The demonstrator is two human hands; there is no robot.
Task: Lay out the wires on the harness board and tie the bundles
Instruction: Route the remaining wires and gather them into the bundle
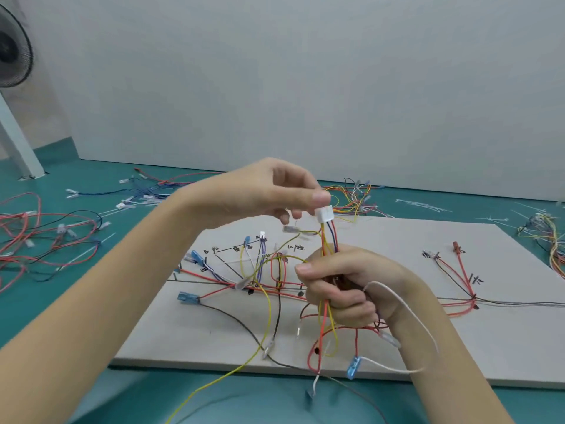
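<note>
A light, limp wire bundle (328,240) is held above the harness board (397,338) — gripped in the right hand (339,286), its white connector (324,214) pinched by the left hand (269,191). The rigid connector probably offers the surest hold — loose strands would likely snag.

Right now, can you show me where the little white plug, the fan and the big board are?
white plug (324,214), head view, on the middle of its plastic body.
fan (12,47), head view, on its dark grille.
harness board (397,240), head view, on a bare part of its top.
</note>
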